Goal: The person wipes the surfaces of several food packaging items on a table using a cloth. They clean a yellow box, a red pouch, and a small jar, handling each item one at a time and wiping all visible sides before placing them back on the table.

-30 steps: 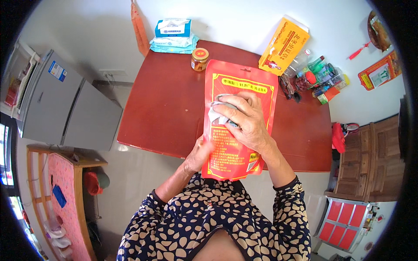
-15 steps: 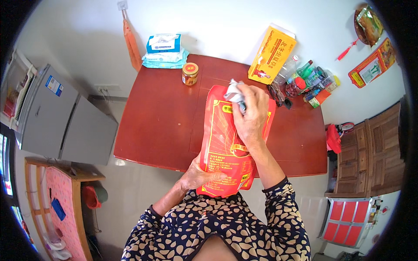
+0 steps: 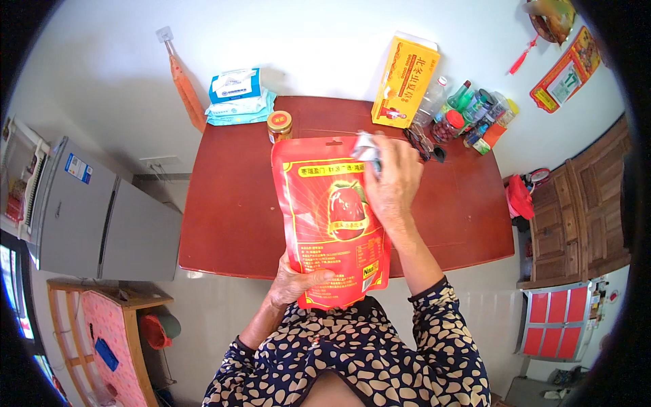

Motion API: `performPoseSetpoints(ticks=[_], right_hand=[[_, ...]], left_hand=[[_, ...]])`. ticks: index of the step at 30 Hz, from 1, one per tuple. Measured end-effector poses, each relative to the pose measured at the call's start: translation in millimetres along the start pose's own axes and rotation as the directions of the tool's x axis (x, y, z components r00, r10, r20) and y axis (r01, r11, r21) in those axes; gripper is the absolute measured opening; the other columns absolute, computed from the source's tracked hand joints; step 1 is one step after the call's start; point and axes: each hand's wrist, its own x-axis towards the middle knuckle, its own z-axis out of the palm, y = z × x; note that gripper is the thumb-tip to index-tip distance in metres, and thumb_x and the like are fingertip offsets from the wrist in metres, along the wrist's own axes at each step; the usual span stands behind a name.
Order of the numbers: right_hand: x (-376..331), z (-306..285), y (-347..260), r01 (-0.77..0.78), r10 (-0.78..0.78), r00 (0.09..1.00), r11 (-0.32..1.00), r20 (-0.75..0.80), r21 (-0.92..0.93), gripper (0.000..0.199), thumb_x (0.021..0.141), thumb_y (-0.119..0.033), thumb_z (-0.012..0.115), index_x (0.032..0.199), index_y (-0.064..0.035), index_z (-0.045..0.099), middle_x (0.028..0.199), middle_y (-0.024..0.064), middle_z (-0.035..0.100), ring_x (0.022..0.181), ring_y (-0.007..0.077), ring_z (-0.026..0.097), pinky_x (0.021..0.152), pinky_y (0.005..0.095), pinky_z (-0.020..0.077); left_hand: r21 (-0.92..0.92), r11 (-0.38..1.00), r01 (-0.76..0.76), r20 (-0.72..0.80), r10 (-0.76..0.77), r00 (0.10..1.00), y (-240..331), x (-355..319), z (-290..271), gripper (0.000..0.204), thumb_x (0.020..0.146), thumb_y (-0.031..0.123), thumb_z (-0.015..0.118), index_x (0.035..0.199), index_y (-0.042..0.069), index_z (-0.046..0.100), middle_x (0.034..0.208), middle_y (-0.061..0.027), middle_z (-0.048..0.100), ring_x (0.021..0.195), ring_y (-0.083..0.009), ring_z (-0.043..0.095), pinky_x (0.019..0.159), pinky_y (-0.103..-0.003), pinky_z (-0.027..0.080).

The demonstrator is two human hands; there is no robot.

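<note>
A large red food bag (image 3: 305,217) with yellow trim and a printed red date is held up in front of my chest. My left hand (image 3: 298,283) grips its lower left part, thumb across the front. My right hand (image 3: 397,178) is closed around a crumpled white and grey-blue cloth (image 3: 367,150) at the bag's upper right edge. Part of that cloth is hidden inside my fingers. Just behind the bag's upper left corner stands a small jar (image 3: 279,126) with a gold and red lid.
The dark red table (image 3: 227,203) meets the wall at its far side. On it are stacked wipe packs (image 3: 237,108), a tall yellow box (image 3: 405,81), sunglasses (image 3: 424,144), a red-lidded jar (image 3: 448,127) and several bottles. A grey fridge (image 3: 74,210) stands left, a wooden cabinet (image 3: 576,210) right.
The bag has shifted left in view and its printed date now shows more fully. My right hand with the cloth has moved from over the bag's upper front to its right edge.
</note>
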Motion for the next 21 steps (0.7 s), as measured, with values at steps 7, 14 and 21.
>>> performPoseSetpoints(ticks=[7, 14, 21], right_hand=[[-1, 8, 4, -0.066, 0.066, 0.998, 0.997, 0.005, 0.027, 0.050, 0.065, -0.007, 0.075, 0.111, -0.0126, 0.055, 0.101, 0.0081, 0.054, 0.095, 0.0280, 0.053, 0.071, 0.0439, 0.0403], [-15, -9, -48, 0.083, -0.352, 0.895, 0.737, 0.275, 0.671, 0.043, 0.063, -0.003, 0.071, 0.104, -0.0101, 0.059, 0.100, 0.0079, 0.059, 0.096, 0.0298, 0.057, 0.085, 0.0432, 0.0428], [4, 10, -16, -0.049, 0.028, 0.996, 0.969, 0.088, 0.242, 0.042, 0.067, -0.002, 0.070, 0.106, -0.0091, 0.059, 0.106, 0.0107, 0.060, 0.102, 0.0322, 0.055, 0.089, 0.0424, 0.0415]], left_hand=[[0.023, 1.000, -0.005, 0.004, 0.005, 1.000, 3, 6, -6, 0.061, 0.073, 0.001, 0.079, 0.127, 0.005, 0.049, 0.115, -0.0081, 0.063, 0.103, -0.0154, 0.061, 0.090, -0.036, 0.053], [-0.003, 1.000, -0.030, -0.030, 0.030, 0.999, 1, 11, -9, 0.060, 0.074, 0.001, 0.078, 0.126, 0.006, 0.050, 0.114, -0.0065, 0.063, 0.102, -0.0155, 0.061, 0.090, -0.035, 0.053], [-0.019, 1.000, -0.004, 0.013, 0.004, 1.000, 2, 9, -3, 0.061, 0.073, 0.000, 0.078, 0.127, 0.005, 0.049, 0.117, -0.0072, 0.062, 0.103, -0.0153, 0.061, 0.090, -0.035, 0.053]])
